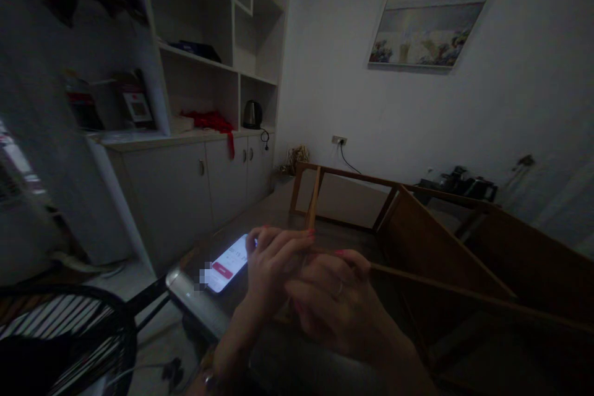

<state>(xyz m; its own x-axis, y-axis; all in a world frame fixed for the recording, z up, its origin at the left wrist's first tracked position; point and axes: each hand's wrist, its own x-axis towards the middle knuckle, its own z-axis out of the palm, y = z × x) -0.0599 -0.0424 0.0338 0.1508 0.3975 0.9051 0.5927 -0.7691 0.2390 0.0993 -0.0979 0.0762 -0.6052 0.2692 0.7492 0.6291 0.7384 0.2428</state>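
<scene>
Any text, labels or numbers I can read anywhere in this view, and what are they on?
None can be read for certain.
Phone screen, by the left hand: digits and a red button, too blurred; part is pixelated.
Red-and-white box on the shelf: label too small.
Wall picture: no lettering visible.

Lit phone [228,263] — flat on dark table [278,213]

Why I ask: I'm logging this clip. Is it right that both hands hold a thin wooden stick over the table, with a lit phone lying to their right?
Not quite. The head view shows the phone lying to the left of the hands, not the right. The left hand and right hand do hold the thin wooden stick over the table.
</scene>
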